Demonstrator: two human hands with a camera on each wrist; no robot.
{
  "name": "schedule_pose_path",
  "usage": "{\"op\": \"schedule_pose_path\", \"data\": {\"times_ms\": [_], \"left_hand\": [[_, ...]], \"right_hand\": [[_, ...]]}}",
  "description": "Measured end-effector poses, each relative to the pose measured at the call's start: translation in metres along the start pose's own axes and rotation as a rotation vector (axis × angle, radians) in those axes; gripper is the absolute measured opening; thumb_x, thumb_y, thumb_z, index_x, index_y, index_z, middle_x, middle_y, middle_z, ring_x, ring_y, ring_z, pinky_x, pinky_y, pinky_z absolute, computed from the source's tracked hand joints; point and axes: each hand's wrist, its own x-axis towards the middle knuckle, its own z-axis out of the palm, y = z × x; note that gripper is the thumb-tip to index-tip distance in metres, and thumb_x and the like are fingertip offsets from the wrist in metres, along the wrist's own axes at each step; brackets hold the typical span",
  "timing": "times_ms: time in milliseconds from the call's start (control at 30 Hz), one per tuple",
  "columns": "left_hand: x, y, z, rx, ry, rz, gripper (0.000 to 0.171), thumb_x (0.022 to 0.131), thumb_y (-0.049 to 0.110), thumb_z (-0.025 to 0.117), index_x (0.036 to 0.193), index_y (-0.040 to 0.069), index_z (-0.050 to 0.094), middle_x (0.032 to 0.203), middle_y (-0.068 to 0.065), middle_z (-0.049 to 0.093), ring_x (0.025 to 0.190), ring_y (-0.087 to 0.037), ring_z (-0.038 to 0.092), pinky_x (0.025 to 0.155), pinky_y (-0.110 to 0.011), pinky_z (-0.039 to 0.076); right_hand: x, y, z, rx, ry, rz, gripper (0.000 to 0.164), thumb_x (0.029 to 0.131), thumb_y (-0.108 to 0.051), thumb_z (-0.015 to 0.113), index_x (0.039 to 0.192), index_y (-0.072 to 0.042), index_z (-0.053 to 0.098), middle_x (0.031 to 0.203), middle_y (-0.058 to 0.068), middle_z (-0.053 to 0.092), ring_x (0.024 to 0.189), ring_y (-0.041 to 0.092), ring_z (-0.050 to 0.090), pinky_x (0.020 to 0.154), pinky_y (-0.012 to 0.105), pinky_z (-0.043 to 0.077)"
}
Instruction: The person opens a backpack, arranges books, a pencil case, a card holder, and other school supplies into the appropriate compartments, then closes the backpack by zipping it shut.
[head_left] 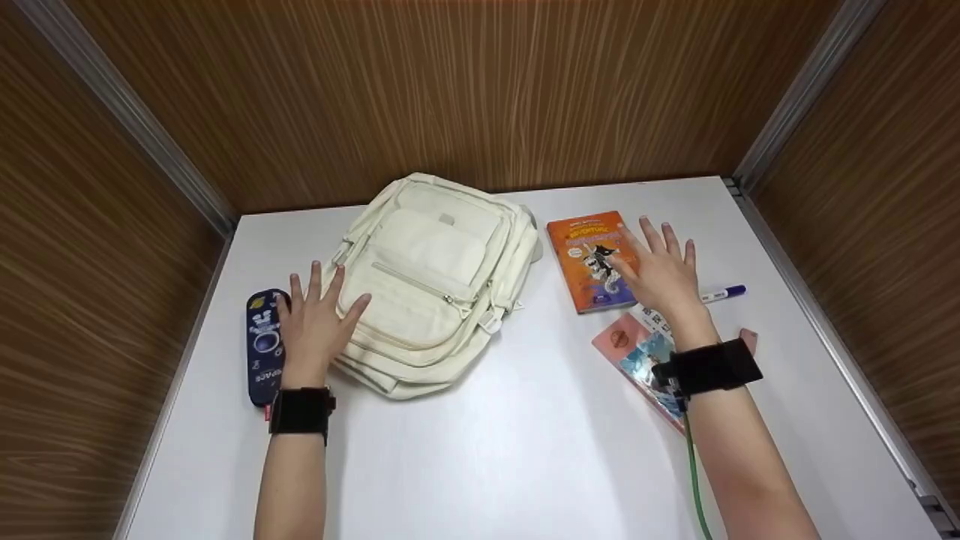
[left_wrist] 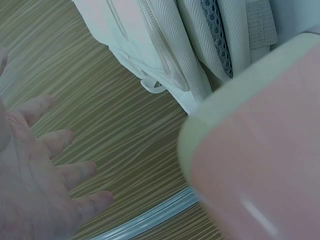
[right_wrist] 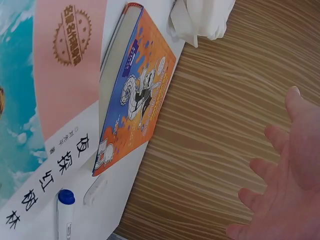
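Note:
My left hand (head_left: pixel 311 334) is held with fingers spread between a navy pencil case (head_left: pixel 261 352) with space pictures and a cream backpack (head_left: pixel 420 300). It overlaps the edges of both in the head view and holds nothing. The backpack lies with its zipped front pockets facing up. My right hand (head_left: pixel 666 281), fingers also spread, holds nothing and overlaps the right side of an orange book (head_left: pixel 589 262). Under the right wrist lies a pink book (head_left: pixel 626 345) with a blue picture, partly hidden by the arm. Beside that hand is a white marker (head_left: pixel 724 293) with a blue cap.
A small white eraser-like block (right_wrist: pixel 96 191) lies by the marker in the right wrist view. Wood-grain panels (head_left: pixel 480 90) wall the white table (head_left: pixel 465 465) at the back and both sides. A green cable (head_left: pixel 694 472) runs from the right wrist camera.

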Motion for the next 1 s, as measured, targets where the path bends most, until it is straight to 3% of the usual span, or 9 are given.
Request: {"op": "schedule_pose_path", "data": {"times_ms": [433,700,833,1000], "left_hand": [[-0.003,-0.001,0.003,-0.021,-0.028,-0.010,0.083,0.093,0.073,0.032,0.155,0.018,0.030,0.161,-0.020,0.013,0.141,-0.050,0.020,0.109,-0.068,0.006],[-0.013,0.010,0.023,-0.076,-0.076,-0.018,0.080,0.094,0.069,0.038,0.151,0.013,0.038,0.158,-0.024,0.019,0.140,-0.048,0.024,0.109,-0.067,0.012],[-0.016,0.018,0.036,-0.069,-0.134,0.010,0.075,0.095,0.064,0.044,0.148,0.011,0.044,0.155,-0.027,0.025,0.139,-0.048,0.025,0.109,-0.067,0.015],[-0.020,0.025,0.048,-0.032,-0.180,0.058,0.071,0.096,0.061,0.047,0.144,0.010,0.049,0.153,-0.027,0.029,0.139,-0.049,0.027,0.108,-0.067,0.019]], "right_hand": [[0.000,-0.034,0.015,-0.014,-0.002,-0.076,0.069,0.098,-0.061,0.040,0.155,-0.022,0.032,0.160,0.017,0.018,0.145,0.043,0.010,0.109,0.068,-0.001],[-0.010,-0.071,0.042,-0.086,-0.079,-0.189,0.066,0.099,-0.061,0.039,0.155,-0.027,0.031,0.160,0.015,0.022,0.145,0.042,0.015,0.111,0.066,0.003],[-0.017,-0.090,0.057,-0.085,-0.115,-0.253,0.065,0.099,-0.063,0.036,0.154,-0.029,0.032,0.158,0.014,0.026,0.144,0.042,0.019,0.111,0.065,0.004],[-0.026,-0.113,0.075,-0.047,-0.129,-0.335,0.062,0.100,-0.058,0.040,0.153,-0.027,0.036,0.157,0.013,0.030,0.143,0.039,0.025,0.112,0.063,0.007]]}}
